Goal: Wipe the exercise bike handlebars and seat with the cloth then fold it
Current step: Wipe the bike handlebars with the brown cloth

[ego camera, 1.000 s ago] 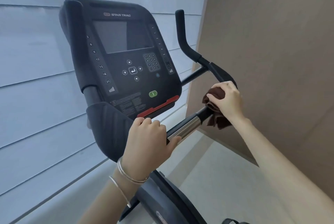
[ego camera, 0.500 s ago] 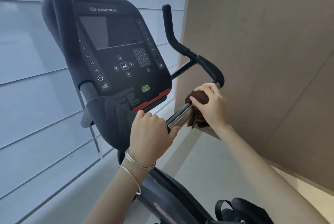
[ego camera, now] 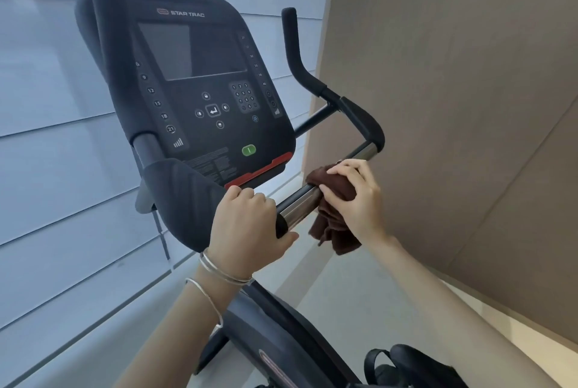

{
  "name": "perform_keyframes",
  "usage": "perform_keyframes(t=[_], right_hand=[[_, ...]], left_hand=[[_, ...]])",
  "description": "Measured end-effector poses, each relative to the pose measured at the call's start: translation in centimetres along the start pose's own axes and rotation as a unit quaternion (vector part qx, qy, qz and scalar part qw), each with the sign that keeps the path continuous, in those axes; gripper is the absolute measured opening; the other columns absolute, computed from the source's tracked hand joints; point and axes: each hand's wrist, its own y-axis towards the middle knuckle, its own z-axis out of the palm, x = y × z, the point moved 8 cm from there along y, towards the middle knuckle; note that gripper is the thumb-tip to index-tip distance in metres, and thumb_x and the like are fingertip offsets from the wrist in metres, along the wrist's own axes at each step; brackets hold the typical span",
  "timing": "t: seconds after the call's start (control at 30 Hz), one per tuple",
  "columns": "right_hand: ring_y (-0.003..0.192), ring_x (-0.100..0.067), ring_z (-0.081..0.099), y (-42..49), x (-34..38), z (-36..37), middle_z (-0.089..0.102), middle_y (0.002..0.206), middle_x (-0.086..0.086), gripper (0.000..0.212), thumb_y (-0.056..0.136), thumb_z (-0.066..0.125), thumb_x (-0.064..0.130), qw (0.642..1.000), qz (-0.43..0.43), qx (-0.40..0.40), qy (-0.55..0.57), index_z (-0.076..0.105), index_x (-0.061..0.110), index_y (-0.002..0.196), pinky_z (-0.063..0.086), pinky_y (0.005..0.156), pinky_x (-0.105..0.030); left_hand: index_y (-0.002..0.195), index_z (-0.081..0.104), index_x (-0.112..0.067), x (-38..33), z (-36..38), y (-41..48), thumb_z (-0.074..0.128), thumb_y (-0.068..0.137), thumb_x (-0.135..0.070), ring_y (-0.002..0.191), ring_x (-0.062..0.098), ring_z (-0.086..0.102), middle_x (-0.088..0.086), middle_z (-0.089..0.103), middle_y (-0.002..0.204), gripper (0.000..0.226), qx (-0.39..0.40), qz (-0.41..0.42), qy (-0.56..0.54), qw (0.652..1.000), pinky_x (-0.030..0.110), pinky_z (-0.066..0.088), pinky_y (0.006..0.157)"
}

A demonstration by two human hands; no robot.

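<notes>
As the head view looks down over the front of the bike, the left hand (ego camera: pixel 247 218) is wrapped round the handlebar (ego camera: pixel 297 206) at the point where its black padding meets the bare chrome tube. The fingers curl over the top and the thumb tip shows from beneath, and the hand hides the grip under it. Two thin bangles (ego camera: pixel 225 272) sit on that wrist.

Just beside it, further along the same tube, the right hand (ego camera: pixel 359 197) pinches the brown cloth (ego camera: pixel 334 231) against the bar between curled fingers and thumb. The cloth lies bunched over the chrome and covers that stretch of it. A loose, crumpled end hangs below the hand, and how it is folded cannot be made out. Beyond the hand the chrome shows again, then bends into black padding and rises as an upright horn.

Behind the hands stands the dark console (ego camera: pixel 203 90). Its screen is blank apart from a pale reflection, and the small print on its lower label is too fine to read. A grey slatted blind (ego camera: pixel 47 137) fills the left side and a tan wall (ego camera: pixel 453 106) the right. At the bottom edge the frame (ego camera: pixel 281 340) is cut off, as is a dark strapped shape (ego camera: pixel 406 362) that cannot be identified.
</notes>
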Motion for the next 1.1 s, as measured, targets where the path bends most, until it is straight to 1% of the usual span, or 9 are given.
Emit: perform_keyframes(t=[0.13, 0.23, 0.4, 0.53, 0.6, 0.7, 0.77, 0.93, 1.1], right_hand=[[0.094, -0.021, 0.060, 2.6, -3.0, -0.7, 0.056, 0.111, -0.010, 0.023, 0.081, 0.071, 0.018, 0.998, 0.046, 0.012, -0.048, 0.065, 0.008, 0.100, 0.051, 0.082, -0.021], [0.090, -0.023, 0.060, 3.9, -3.8, -0.5, 0.056, 0.110, -0.008, 0.023, 0.080, 0.071, 0.021, 0.992, 0.010, 0.035, -0.119, 0.066, 0.011, 0.100, 0.046, 0.074, -0.021], [0.098, -0.025, 0.059, 6.6, -5.7, -0.5, 0.055, 0.116, -0.007, 0.028, 0.083, 0.069, 0.024, 0.990, 0.045, 0.037, -0.126, 0.065, 0.011, 0.106, 0.045, 0.082, -0.025], [0.099, -0.024, 0.059, 7.3, -5.8, 0.9, 0.058, 0.115, -0.008, 0.027, 0.082, 0.070, 0.025, 0.986, -0.033, 0.095, -0.129, 0.065, 0.013, 0.106, 0.050, 0.085, -0.031], [0.097, -0.024, 0.059, 8.4, -8.4, 0.1, 0.056, 0.115, -0.006, 0.025, 0.082, 0.069, 0.025, 0.988, 0.007, 0.089, -0.129, 0.065, 0.014, 0.105, 0.046, 0.080, -0.026], [0.097, -0.027, 0.058, 10.2, -12.4, -0.9, 0.052, 0.116, -0.004, 0.025, 0.084, 0.067, 0.023, 0.982, 0.081, 0.086, -0.149, 0.064, 0.014, 0.107, 0.045, 0.079, -0.030], [0.098, -0.027, 0.057, 10.2, -12.5, -0.7, 0.052, 0.117, -0.005, 0.025, 0.085, 0.066, 0.023, 0.982, 0.076, 0.077, -0.152, 0.063, 0.012, 0.107, 0.046, 0.081, -0.030], [0.095, -0.012, 0.057, 5.0, -9.5, -1.1, 0.057, 0.108, -0.001, 0.021, 0.081, 0.071, 0.024, 1.000, 0.003, 0.017, 0.016, 0.067, 0.014, 0.099, 0.045, 0.087, -0.015], [0.093, 0.000, 0.052, 0.7, -13.5, -2.8, 0.052, 0.102, 0.001, 0.023, 0.075, 0.076, 0.010, 0.983, 0.120, -0.039, 0.130, 0.065, 0.014, 0.096, 0.037, 0.085, 0.001]], left_hand=[[0.085, 0.059, -0.021, 0.0, -0.1, -0.3, 0.034, 0.082, -0.070, 0.076, 0.013, 0.047, -0.008, 0.059, 0.079, 0.055, 0.001, -0.014, 0.013, 1.000, 0.029, 0.036, 0.085], [0.088, 0.057, -0.023, 0.0, 0.2, -0.6, 0.032, 0.081, -0.072, 0.079, 0.013, 0.044, -0.009, 0.059, 0.084, 0.056, 0.011, -0.028, 0.023, 0.999, 0.029, 0.034, 0.089], [0.093, 0.051, -0.021, -1.1, 0.2, 1.1, 0.038, 0.079, -0.074, 0.079, 0.015, 0.047, -0.007, 0.058, 0.087, 0.057, 0.024, -0.071, 0.010, 0.997, 0.031, 0.039, 0.080], [0.103, 0.049, -0.017, -4.5, 0.5, 5.8, 0.048, 0.082, -0.064, 0.090, 0.020, 0.052, -0.001, 0.059, 0.099, 0.051, 0.017, -0.042, -0.014, 0.999, 0.030, 0.035, 0.073], [0.108, 0.049, -0.016, -6.0, 1.2, 7.9, 0.050, 0.084, -0.058, 0.095, 0.022, 0.052, 0.001, 0.058, 0.103, 0.049, 0.035, -0.026, -0.015, 0.999, 0.031, 0.033, 0.072], [0.108, 0.051, -0.016, -6.6, 2.3, 9.6, 0.052, 0.086, -0.052, 0.093, 0.023, 0.051, 0.002, 0.059, 0.102, 0.043, 0.045, -0.031, -0.016, 0.998, 0.032, 0.031, 0.071], [0.105, 0.053, -0.017, -6.6, 2.6, 9.9, 0.052, 0.086, -0.049, 0.089, 0.022, 0.050, 0.001, 0.059, 0.098, 0.037, 0.033, -0.037, -0.012, 0.999, 0.031, 0.031, 0.069], [0.099, 0.055, -0.020, -6.3, 3.1, 10.3, 0.049, 0.087, -0.045, 0.085, 0.019, 0.050, -0.004, 0.061, 0.090, 0.029, 0.018, -0.041, -0.008, 0.999, 0.029, 0.033, 0.067], [0.094, 0.055, -0.020, -6.6, 3.0, 10.2, 0.048, 0.087, -0.043, 0.083, 0.018, 0.049, -0.005, 0.060, 0.086, 0.025, 0.008, -0.045, 0.000, 0.999, 0.028, 0.031, 0.066]])
